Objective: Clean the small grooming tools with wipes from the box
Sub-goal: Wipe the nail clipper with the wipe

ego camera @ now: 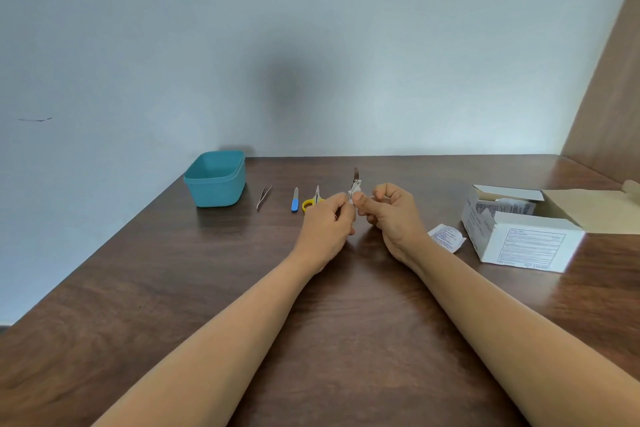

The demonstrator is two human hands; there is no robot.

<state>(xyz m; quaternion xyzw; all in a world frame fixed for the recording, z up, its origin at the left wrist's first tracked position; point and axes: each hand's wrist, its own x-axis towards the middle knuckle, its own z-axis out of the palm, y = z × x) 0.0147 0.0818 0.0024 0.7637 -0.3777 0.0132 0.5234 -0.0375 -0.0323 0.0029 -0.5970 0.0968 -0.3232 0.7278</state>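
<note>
Above the middle of the brown table [242, 288], my left hand [327, 224] grips the lower end of a small metal nail clipper [355, 180] that points upward. My right hand [393, 213] pinches a small white wipe [354, 191] against the clipper. Left of my hands lie small scissors with yellow handles [311, 201], a blue-handled nail file [294, 199] and metal tweezers [264, 196]. The white wipes box [519, 232] stands open at the right, with packets showing inside.
A teal plastic tub [215, 178] stands at the table's far left, near the wall. A torn white wipe wrapper [446, 236] lies between my right wrist and the box. A wooden panel [609, 97] rises at the right behind the box.
</note>
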